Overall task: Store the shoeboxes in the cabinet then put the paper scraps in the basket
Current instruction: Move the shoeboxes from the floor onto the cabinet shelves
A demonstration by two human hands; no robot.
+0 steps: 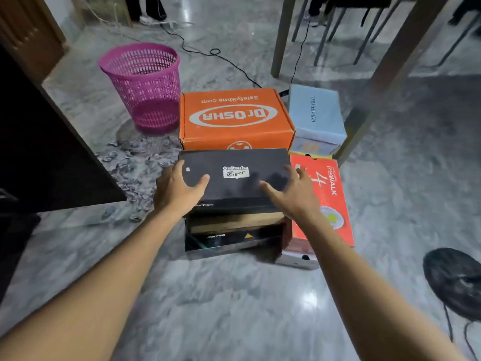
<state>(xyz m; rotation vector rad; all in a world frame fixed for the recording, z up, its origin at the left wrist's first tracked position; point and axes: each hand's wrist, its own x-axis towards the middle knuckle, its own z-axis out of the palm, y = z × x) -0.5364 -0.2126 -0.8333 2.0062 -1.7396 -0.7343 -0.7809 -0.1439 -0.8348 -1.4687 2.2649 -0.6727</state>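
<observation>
Left grip [179, 188], right grip [292, 195] astride shoebox [234, 162]

One head-worn camera looks forward and down, near the shoeboxes [234, 157].

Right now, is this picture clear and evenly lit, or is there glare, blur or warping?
In the head view, glare patches shine on the glossy floor, the cabinet at left is nearly black, the right hand throws soft finger shadows on the black shoebox, the wide lens slants the table leg, and the paper scraps look smeared.
</observation>
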